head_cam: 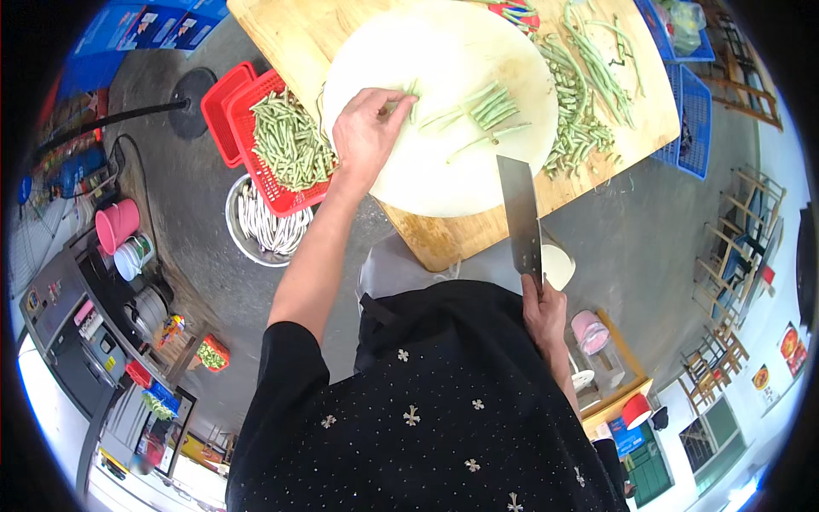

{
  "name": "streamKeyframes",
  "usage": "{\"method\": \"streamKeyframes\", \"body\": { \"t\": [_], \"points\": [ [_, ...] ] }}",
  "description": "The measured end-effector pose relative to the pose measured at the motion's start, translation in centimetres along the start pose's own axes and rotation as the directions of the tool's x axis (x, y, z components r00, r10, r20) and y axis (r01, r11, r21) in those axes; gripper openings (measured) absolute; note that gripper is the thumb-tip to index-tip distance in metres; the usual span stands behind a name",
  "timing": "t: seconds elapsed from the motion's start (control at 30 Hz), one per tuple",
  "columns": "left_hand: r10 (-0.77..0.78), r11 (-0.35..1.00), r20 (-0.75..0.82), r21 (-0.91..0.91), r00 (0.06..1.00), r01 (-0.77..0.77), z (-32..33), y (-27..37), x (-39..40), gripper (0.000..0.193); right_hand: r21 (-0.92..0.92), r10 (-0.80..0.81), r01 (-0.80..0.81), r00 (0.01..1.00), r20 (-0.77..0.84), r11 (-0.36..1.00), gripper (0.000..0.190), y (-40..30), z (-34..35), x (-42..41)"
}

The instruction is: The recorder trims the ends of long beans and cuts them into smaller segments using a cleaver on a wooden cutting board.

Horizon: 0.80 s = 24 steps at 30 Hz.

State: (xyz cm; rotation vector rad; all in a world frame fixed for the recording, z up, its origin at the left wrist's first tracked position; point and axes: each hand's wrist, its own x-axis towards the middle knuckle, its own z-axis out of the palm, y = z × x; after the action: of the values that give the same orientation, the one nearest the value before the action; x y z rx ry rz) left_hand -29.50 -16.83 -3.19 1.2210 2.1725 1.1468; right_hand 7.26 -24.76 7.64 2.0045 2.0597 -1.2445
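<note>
My left hand (370, 131) is over the left part of a round white cutting board (441, 185). Its thumb and forefinger pinch cut green bean pieces (413, 110), which show at the fingertips. To the right on the board lies a bundle of cut green beans (492, 110), with a few loose longer beans (489, 139) around it. My right hand (544, 313) grips the handle of a cleaver (519, 214). The blade points away from me, its tip over the board's near right edge, apart from the beans.
The board rests on a wooden table (441, 240). Right of it lie whole long beans (598, 70) and cut bean pieces (579, 137). At left, a red basket (281, 208) holds cut beans, above a metal bowl (240, 240) with whitish strips. Blue crates (694, 128) stand beyond the table's right side.
</note>
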Motion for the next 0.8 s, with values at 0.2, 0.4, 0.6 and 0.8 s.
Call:
{"method": "streamKeyframes", "body": {
  "t": [0.2, 0.4, 0.6, 0.8],
  "points": [
    [-0.117, 0.987, 0.024, -0.105, 0.993, 0.119, -0.2, 0.5, -0.6, 0.026, 0.030, -0.078, 0.078, 0.997, 0.021, 0.997, 0.022, -0.3, 0.6, 0.9],
    [0.151, 0.987, 0.060, 0.044, 0.987, -0.153, 0.9, 0.3, -3.0, 0.033, 0.033, -0.068, 0.065, 0.993, 0.094, 0.997, 0.022, -0.1, 0.1, 2.6],
    [0.133, 0.980, 0.004, -0.151, 0.991, -0.131, 1.3, -0.7, -2.8, 0.038, 0.064, -0.093, 0.089, 0.993, 0.077, 0.994, 0.022, -0.1, -0.5, 3.4],
    [0.239, 0.969, 0.208, 0.017, 0.949, -0.247, -0.1, 0.0, -3.1, 0.056, 0.036, -0.013, 0.009, 0.993, 0.114, 0.999, 0.023, -0.5, -0.1, 3.2]
  ]
}}
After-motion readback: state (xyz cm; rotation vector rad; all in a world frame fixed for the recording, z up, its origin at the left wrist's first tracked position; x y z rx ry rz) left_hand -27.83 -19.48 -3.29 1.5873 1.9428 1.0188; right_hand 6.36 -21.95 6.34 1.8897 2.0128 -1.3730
